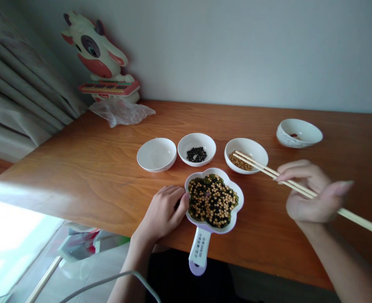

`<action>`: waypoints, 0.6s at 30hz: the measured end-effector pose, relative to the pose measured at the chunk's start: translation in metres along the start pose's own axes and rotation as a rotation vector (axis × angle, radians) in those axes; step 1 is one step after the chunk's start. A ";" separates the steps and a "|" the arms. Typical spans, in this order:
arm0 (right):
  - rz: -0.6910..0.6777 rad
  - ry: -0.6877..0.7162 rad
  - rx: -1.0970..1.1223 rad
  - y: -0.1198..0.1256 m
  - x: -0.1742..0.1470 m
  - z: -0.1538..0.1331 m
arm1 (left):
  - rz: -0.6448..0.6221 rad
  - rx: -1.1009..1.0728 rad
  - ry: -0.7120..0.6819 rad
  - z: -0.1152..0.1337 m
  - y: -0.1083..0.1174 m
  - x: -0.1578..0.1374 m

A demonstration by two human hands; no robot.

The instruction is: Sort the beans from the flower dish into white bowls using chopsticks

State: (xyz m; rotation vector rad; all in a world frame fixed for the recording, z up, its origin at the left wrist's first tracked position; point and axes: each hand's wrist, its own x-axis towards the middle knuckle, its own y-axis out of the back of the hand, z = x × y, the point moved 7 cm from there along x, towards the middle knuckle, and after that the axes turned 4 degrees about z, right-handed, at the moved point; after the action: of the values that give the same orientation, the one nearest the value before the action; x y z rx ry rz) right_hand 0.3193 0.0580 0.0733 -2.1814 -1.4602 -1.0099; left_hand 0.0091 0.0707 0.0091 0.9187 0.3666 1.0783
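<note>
My right hand [312, 193] holds a pair of light wooden chopsticks [294, 185], their tips over a white bowl of yellow soybeans [241, 162]. Whether a bean is between the tips is too small to tell. A flower-shaped dish [240, 210] with a lilac rim and a labelled handle sits at the table's front, filled with mixed black, yellow and green beans. Curled fingers of my left hand [163, 212] grip its left rim, the thumb against the edge. Behind it stand a white bowl with black beans [196, 154] and an empty white bowl [156, 155].
A patterned white bowl [294, 136] with a few small reddish-brown items stands at the back right. A cow-shaped toy keyboard [110, 86] and a clear plastic bag [121, 111] are at the back left. A grey cable [122, 275] crosses below my left arm.
</note>
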 end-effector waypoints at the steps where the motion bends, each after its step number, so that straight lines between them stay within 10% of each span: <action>1: -0.014 -0.045 0.089 -0.005 -0.001 0.000 | 0.001 0.000 -0.001 0.000 0.000 0.000; 18: -0.707 -0.214 0.344 -0.075 -0.051 -0.013 | 0.005 -0.007 -0.006 0.002 0.001 0.000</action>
State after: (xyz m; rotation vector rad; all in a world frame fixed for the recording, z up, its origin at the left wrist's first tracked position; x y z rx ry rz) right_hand 0.2359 0.0475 0.0379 -1.5811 -2.3894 -0.6379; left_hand 0.0094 0.0697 0.0112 0.9168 0.3557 1.0813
